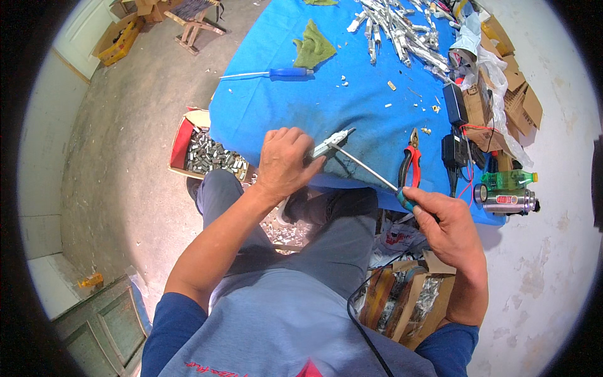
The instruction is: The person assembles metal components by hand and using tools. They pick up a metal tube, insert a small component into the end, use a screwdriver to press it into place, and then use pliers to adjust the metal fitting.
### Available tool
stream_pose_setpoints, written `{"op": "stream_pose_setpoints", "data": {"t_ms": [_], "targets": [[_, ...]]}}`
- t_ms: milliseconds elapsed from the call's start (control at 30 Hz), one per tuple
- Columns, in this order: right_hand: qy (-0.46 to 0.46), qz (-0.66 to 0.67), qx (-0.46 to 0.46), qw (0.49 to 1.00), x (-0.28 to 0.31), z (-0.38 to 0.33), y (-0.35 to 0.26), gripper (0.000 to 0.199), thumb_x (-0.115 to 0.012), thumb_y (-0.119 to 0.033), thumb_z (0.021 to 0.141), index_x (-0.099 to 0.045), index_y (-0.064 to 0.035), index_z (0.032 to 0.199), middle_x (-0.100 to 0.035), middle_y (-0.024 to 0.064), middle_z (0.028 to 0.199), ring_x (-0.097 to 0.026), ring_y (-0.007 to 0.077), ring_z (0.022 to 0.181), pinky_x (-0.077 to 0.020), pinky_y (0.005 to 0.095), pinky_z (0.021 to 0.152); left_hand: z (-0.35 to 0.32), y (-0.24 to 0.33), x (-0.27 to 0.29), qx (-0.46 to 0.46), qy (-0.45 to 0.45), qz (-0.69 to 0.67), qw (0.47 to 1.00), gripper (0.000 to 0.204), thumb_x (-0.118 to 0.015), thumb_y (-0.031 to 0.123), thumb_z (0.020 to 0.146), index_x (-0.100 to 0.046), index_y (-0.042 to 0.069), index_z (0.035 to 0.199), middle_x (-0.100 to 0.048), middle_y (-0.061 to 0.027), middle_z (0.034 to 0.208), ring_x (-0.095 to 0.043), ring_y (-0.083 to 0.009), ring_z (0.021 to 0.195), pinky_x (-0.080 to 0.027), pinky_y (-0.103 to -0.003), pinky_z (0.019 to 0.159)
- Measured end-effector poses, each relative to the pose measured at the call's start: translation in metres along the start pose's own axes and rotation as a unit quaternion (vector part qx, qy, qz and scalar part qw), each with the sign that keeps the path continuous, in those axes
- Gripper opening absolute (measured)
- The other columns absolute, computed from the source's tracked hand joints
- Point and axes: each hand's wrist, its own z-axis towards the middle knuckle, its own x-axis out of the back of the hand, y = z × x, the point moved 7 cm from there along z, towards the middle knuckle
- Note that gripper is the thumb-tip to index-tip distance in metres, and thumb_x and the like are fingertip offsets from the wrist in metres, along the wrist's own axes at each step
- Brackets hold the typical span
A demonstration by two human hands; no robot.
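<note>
My left hand (286, 160) is closed around a pale, narrow metal part (331, 142) at the near edge of the blue-covered table (264, 116). What the part is, I cannot make out. In my right hand (449, 220) is a screwdriver (367, 168) with a teal handle, its shaft pointing up and left. The screwdriver's tip meets the metal part just beyond my left fingers. Pliers (411, 162) with red and black handles lie on the cloth close to my right hand. Farther off rests a second screwdriver (290, 73) with a blue handle.
A green rag (313, 46) and a pile of silvery metal parts (402, 31) lie farther back. Black adapters (455, 151), a green bottle (505, 180) and a steel flask (507, 201) line the right edge. A box of small dark pieces (210, 152) stands below at left.
</note>
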Motion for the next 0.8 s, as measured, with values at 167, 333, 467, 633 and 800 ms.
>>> {"op": "stream_pose_setpoints", "data": {"t_ms": [167,333,467,633,800], "targets": [[0.018,-0.007,0.013,1.000,0.000,0.005,0.006,0.028,-0.060,-0.006,0.088,-0.067,-0.0027,0.115,-0.066,0.0181,0.081,-0.065,0.0285,0.069,-0.0484,0.0357,0.064,0.001,0.002,0.001,-0.006,0.002,0.006,1.000,0.029,-0.079,0.025,0.071,-0.063,0.006,0.086,-0.059,-0.0080,0.087,-0.057,-0.0273,0.086,-0.039,-0.040,0.079],[-0.002,0.044,-0.035,0.998,0.007,0.006,0.014,0.028,-0.060,-0.005,0.088,-0.068,-0.0024,0.114,-0.069,0.0193,0.091,-0.068,0.0256,0.076,-0.0501,0.0326,0.068,0.000,0.002,0.002,-0.003,-0.005,0.002,1.000,0.029,-0.079,0.025,0.072,-0.063,0.006,0.087,-0.059,-0.0082,0.088,-0.057,-0.0279,0.086,-0.039,-0.040,0.079],[-0.010,0.065,-0.044,0.997,0.006,0.004,0.016,0.028,-0.060,-0.006,0.088,-0.068,-0.0021,0.114,-0.070,0.0183,0.091,-0.068,0.0238,0.076,-0.0502,0.0309,0.071,-0.001,0.003,0.002,-0.003,-0.002,-0.002,1.000,0.029,-0.079,0.024,0.072,-0.063,0.006,0.088,-0.059,-0.0081,0.088,-0.057,-0.0278,0.086,-0.039,-0.040,0.079],[-0.026,0.046,-0.065,0.996,0.006,0.006,0.013,0.027,-0.059,-0.006,0.089,-0.068,-0.0020,0.114,-0.069,0.0185,0.085,-0.066,0.0228,0.070,-0.0496,0.0318,0.066,-0.001,0.003,0.000,-0.003,-0.004,-0.004,1.000,0.030,-0.079,0.025,0.071,-0.063,0.006,0.088,-0.059,-0.0080,0.089,-0.057,-0.0276,0.086,-0.039,-0.040,0.080],[-0.016,0.041,-0.045,0.998,0.007,0.005,0.013,0.027,-0.059,-0.006,0.088,-0.068,-0.0021,0.113,-0.066,0.0193,0.081,-0.064,0.0252,0.065,-0.0480,0.0335,0.061,-0.001,0.004,0.001,-0.005,-0.006,-0.003,1.000,0.031,-0.080,0.026,0.071,-0.063,0.007,0.088,-0.060,-0.0083,0.089,-0.057,-0.0278,0.086,-0.039,-0.040,0.080]]}}
